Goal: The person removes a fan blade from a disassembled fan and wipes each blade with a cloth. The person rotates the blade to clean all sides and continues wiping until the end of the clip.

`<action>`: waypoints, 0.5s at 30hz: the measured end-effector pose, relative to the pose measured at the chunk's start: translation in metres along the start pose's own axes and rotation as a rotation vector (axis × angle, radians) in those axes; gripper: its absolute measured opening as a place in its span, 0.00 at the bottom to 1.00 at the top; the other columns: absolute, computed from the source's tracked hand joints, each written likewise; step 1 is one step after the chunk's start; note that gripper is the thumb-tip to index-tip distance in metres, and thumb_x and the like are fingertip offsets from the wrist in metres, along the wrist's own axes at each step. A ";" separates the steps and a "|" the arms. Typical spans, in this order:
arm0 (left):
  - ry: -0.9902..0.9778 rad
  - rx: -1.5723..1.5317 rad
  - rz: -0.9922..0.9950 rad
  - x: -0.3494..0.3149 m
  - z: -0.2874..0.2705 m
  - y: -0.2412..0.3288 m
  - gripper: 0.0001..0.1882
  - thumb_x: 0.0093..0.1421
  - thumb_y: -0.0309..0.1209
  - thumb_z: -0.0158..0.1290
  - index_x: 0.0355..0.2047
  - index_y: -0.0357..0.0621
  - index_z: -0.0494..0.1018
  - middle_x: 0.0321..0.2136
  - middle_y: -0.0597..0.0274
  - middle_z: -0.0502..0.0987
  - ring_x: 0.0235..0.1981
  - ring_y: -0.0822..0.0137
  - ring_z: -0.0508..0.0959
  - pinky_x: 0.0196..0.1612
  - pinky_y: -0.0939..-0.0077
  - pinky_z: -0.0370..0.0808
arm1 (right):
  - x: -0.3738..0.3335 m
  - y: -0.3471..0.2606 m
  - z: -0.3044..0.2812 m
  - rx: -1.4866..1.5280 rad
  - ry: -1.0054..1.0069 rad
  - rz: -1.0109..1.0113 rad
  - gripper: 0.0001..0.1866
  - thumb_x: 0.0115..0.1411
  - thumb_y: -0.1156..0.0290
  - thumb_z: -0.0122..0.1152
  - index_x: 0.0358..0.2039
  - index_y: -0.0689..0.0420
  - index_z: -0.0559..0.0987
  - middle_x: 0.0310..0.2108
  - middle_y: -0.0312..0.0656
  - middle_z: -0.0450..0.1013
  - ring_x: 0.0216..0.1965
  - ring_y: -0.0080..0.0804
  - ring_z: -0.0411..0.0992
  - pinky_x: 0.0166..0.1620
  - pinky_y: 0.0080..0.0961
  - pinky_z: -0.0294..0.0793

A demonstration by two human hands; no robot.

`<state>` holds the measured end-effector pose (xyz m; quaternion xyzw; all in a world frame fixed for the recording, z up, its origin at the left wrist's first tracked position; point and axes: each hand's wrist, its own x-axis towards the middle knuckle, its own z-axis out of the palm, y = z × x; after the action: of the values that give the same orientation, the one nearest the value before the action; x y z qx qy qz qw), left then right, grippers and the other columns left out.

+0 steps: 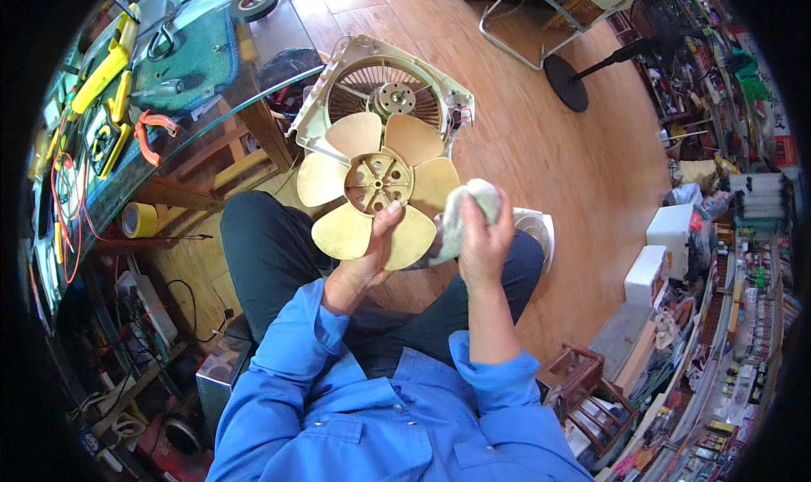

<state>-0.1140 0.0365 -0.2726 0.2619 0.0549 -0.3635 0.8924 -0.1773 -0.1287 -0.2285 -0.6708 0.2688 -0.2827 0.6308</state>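
A yellowed plastic fan blade [340, 231] with several petals and a round spoked hub is held up over my lap. My left hand [374, 250] grips it from below, thumb lying on the front near the hub. In my right hand [487, 241] is a whitish-grey cloth [470, 205], bunched between thumb and fingers beside the right-hand petals. Whether the cloth touches a petal is hard to tell. Just beyond the blade lies the opened fan housing [461, 102], pale and square, with its round grille and motor mount showing.
To the left, a glass-topped workbench [270, 83] carries a yellow multimeter [108, 140], orange-handled pliers [152, 136] and black tape [253, 5]. A round grille cover [541, 233] rests by my right knee. Crowded shelves [743, 313] and a black stand fan [566, 83] line the right side.
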 end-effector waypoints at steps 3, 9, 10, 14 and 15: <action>0.026 -0.025 0.069 0.003 -0.002 -0.002 0.24 0.73 0.36 0.63 0.66 0.47 0.72 0.52 0.63 0.82 0.49 0.65 0.85 0.54 0.60 0.87 | -0.004 0.019 0.016 0.089 0.028 0.072 0.14 0.71 0.76 0.66 0.54 0.60 0.76 0.44 0.38 0.79 0.44 0.24 0.78 0.48 0.25 0.80; 0.091 -0.033 0.143 0.005 0.001 -0.003 0.23 0.72 0.37 0.65 0.64 0.51 0.74 0.50 0.66 0.82 0.49 0.67 0.83 0.54 0.61 0.85 | -0.039 0.029 0.022 0.182 0.048 0.306 0.16 0.68 0.81 0.60 0.55 0.60 0.75 0.45 0.37 0.77 0.42 0.24 0.78 0.47 0.25 0.81; 0.072 -0.044 0.124 0.009 0.001 -0.004 0.22 0.73 0.37 0.64 0.63 0.50 0.74 0.50 0.66 0.82 0.48 0.67 0.83 0.54 0.61 0.85 | -0.042 0.030 0.018 0.164 0.060 0.290 0.16 0.68 0.81 0.60 0.55 0.60 0.75 0.45 0.37 0.77 0.42 0.24 0.78 0.47 0.25 0.81; 0.063 -0.089 0.017 0.012 -0.004 -0.009 0.20 0.75 0.40 0.63 0.61 0.47 0.74 0.50 0.65 0.81 0.50 0.67 0.81 0.55 0.62 0.83 | -0.037 -0.006 0.003 -0.001 0.057 0.043 0.16 0.73 0.73 0.58 0.57 0.66 0.75 0.47 0.45 0.79 0.48 0.33 0.79 0.53 0.35 0.80; 0.067 -0.030 0.084 0.016 -0.010 -0.016 0.19 0.77 0.40 0.61 0.61 0.47 0.74 0.50 0.64 0.81 0.52 0.66 0.81 0.57 0.63 0.82 | -0.032 -0.011 0.008 -0.202 0.022 -0.164 0.16 0.74 0.71 0.59 0.58 0.65 0.77 0.48 0.47 0.79 0.50 0.36 0.79 0.55 0.36 0.80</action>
<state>-0.1122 0.0226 -0.2929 0.2625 0.0793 -0.3160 0.9083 -0.1940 -0.0995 -0.2193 -0.7476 0.2470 -0.3120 0.5318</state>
